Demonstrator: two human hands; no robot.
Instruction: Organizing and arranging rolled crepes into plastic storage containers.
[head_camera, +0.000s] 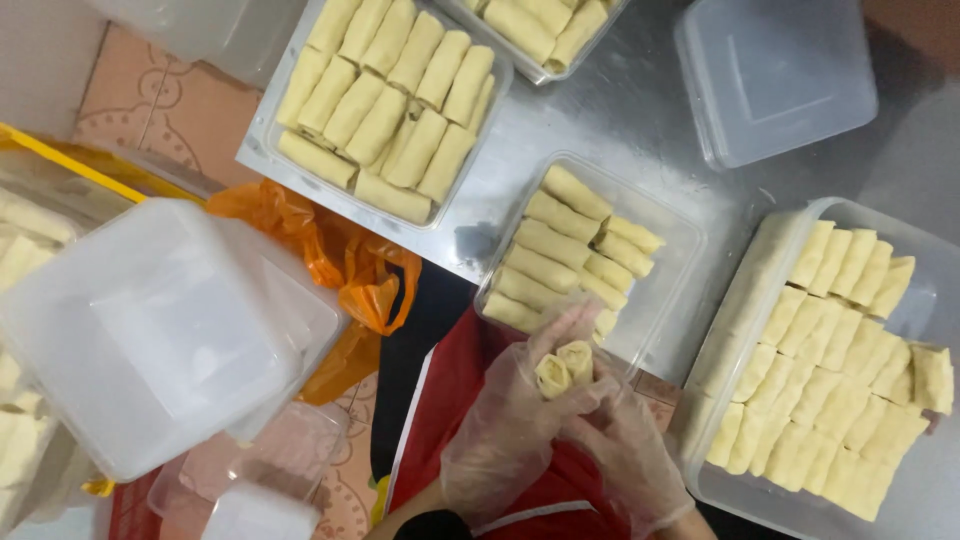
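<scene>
Both my hands wear thin clear plastic gloves and meet low in the middle of the view, over my red apron. My left hand (505, 425) and my right hand (625, 445) together grip two pale yellow spring rolls (563, 367), held end-up. Just above them sits a clear plastic container (668, 262), partly filled with a stack of the same rolls lying in rows. Its right side shows bare bottom.
A big clear box (745, 270) of rolls stands at right. Another full tray (270, 135) sits at top left, a third at top centre. An overturned clear lid (775, 75) lies top right. Stacked clear containers (150, 320) and an orange plastic bag (340, 255) are at left.
</scene>
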